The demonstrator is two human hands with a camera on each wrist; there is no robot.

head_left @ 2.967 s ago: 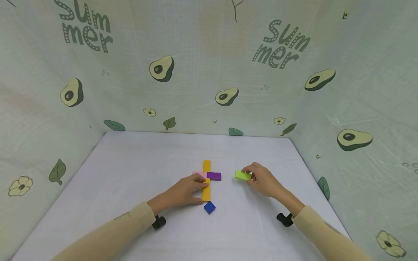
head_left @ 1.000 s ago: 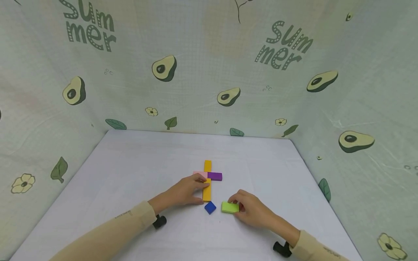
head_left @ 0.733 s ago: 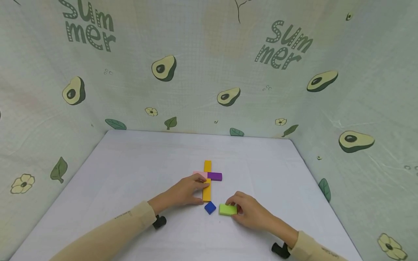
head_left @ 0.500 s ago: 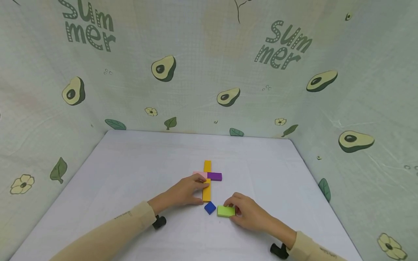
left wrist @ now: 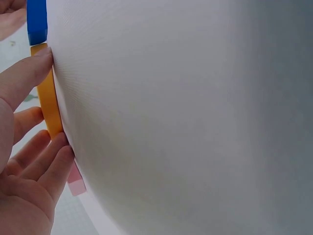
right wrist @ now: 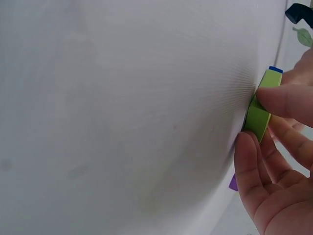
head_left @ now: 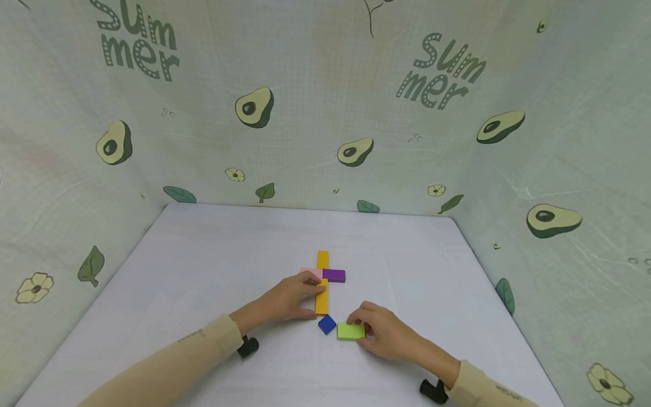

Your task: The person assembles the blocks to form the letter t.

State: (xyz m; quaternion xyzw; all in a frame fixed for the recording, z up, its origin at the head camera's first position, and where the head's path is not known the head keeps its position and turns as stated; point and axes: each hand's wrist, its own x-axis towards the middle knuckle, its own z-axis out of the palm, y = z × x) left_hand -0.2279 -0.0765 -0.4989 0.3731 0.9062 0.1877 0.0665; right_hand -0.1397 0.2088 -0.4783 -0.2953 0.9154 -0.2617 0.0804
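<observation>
My left hand (head_left: 287, 299) steadies the near yellow-orange block (head_left: 321, 306), its thumb at the block's near end and fingertips along its far part. A blue block (head_left: 327, 324) lies cornerwise just in front of that end. Lying flat, a lime-green block (head_left: 351, 332) is pinched at its right end by my right hand (head_left: 389, 333); its left end sits close to the blue block. Beyond the left hand a pink block (head_left: 310, 272), partly covered by fingers, and a purple block (head_left: 334, 276) form a crossbar. Another yellow-orange block (head_left: 322, 259) points away behind them.
All blocks lie on a white-covered table (head_left: 229, 243). A patterned cloth (head_left: 305, 113) with avocados and leaves hangs behind and on both sides. Dark wrist cameras, such as the one below the right wrist (head_left: 434, 391), hang under both forearms.
My right hand has brought the green block from right of the purple block nearer to me and leftward, beside the blue block, slowing lately. The left hand and other blocks stay put.
</observation>
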